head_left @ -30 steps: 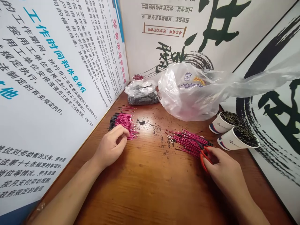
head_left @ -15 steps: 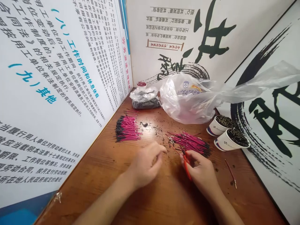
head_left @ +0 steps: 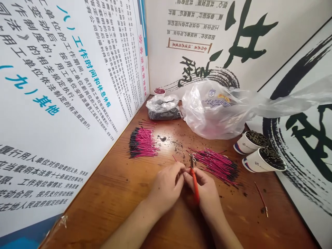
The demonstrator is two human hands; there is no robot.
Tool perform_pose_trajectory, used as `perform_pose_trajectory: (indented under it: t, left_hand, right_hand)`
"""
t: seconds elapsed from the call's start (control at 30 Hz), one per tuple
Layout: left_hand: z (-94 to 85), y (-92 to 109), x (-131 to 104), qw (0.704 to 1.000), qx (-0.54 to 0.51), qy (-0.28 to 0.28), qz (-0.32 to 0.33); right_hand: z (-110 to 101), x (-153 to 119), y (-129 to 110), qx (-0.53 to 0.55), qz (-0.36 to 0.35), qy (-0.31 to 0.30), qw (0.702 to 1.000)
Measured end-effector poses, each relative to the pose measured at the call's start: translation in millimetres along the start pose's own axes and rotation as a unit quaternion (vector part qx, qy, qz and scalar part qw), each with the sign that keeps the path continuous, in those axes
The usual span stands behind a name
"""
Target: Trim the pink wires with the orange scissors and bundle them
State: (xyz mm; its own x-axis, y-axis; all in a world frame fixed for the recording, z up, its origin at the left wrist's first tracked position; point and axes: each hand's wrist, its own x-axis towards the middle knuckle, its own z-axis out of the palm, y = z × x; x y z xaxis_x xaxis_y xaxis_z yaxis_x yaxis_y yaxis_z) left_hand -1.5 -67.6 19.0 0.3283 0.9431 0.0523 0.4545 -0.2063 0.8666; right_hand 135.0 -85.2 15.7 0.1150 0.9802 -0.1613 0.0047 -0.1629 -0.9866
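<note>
In my right hand (head_left: 204,186) is a red-handled tool (head_left: 195,185) with a dark, narrow tip pointing away from me; whether it is scissors or pliers I cannot tell. My left hand (head_left: 168,181) pinches a thin red wire (head_left: 174,158), whose end sticks out above the fingers. Both hands' fingertips meet near the tool, hiding the rest of the wire. Just beyond the right hand lies a loose pile of pinkish-red wires with black ends (head_left: 215,164). A neater bundle of similar wires (head_left: 144,142) rests farther left.
Two paper cups (head_left: 252,166) filled with dark small pieces lean at the right. A lone wire (head_left: 261,199) lies before them. At the back are a large clear plastic bag (head_left: 207,114), a smaller bag of dark material (head_left: 164,112) and a small cup (head_left: 159,92). Printed panels surround the wooden table.
My two hands have come together, the right moving left with the red-handled tool. The tool's tip now points more straight away from me. The camera view has shifted slightly.
</note>
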Motion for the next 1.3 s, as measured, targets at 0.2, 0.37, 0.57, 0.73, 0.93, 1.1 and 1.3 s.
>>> perform_pose_trajectory:
  t: [0.2,0.37,0.57,0.73,0.93,1.1,1.3]
  left_hand:
    - [2.9,-3.0,1.5,0.990,-0.120,0.035,-0.067]
    - [6.9,-5.4,2.3,0.985,-0.154,0.036,-0.073]
    - [10.0,-6.4,3.6,0.972,-0.224,0.033,-0.061]
    - [20.3,-2.8,13.9,0.914,-0.380,0.066,-0.127]
    - [27.1,5.7,29.9,0.894,-0.414,0.108,-0.132]
    - [26.0,4.5,31.8,0.872,-0.443,0.149,-0.144]
    - [5.7,-2.4,41.4,0.772,-0.598,0.094,-0.195]
  right_hand:
    - [-0.4,-2.6,6.8,-0.064,-0.037,0.018,0.997]
    - [0.4,-3.1,13.6,-0.111,-0.065,0.033,0.991]
    - [3.4,3.2,17.9,-0.088,-0.084,0.061,0.991]
    - [8.3,14.1,20.6,-0.069,-0.112,0.103,0.986]
    - [11.8,18.9,22.3,-0.140,-0.157,0.117,0.971]
    - [9.4,17.0,20.1,-0.227,-0.183,0.117,0.950]
    - [6.2,9.0,13.6,-0.246,-0.161,0.060,0.954]
